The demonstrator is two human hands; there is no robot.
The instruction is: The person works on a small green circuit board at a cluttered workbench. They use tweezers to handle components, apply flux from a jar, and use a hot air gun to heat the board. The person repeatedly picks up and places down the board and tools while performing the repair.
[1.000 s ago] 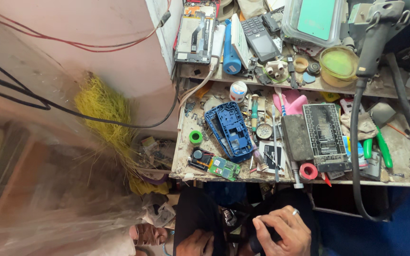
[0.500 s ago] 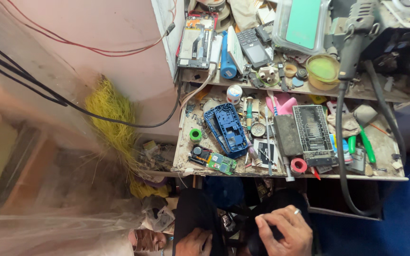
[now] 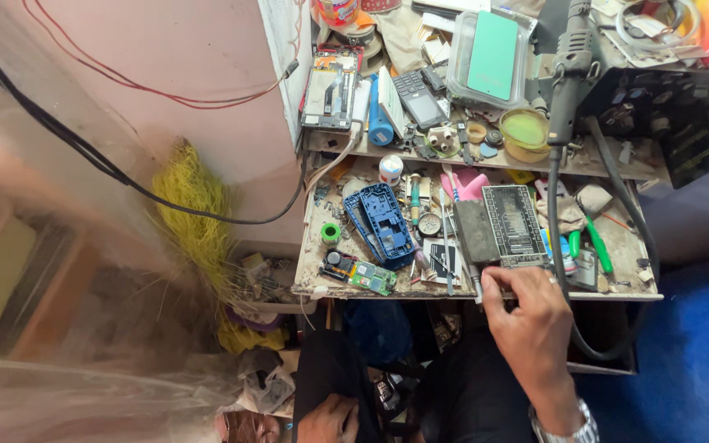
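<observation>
The right hand (image 3: 531,320) reaches to the front edge of the cluttered surface (image 3: 313,246); its fingers curl beside the dark metal plate (image 3: 513,223), but I cannot tell if they grip something. The left hand (image 3: 330,418) rests low on dark cloth (image 3: 330,369), fingers loosely bent, holding nothing. A blue phone frame (image 3: 383,223) lies further left.

Single head view looks steeply down, fairly near, onto cluttered workbench (image 3: 322,289).
</observation>
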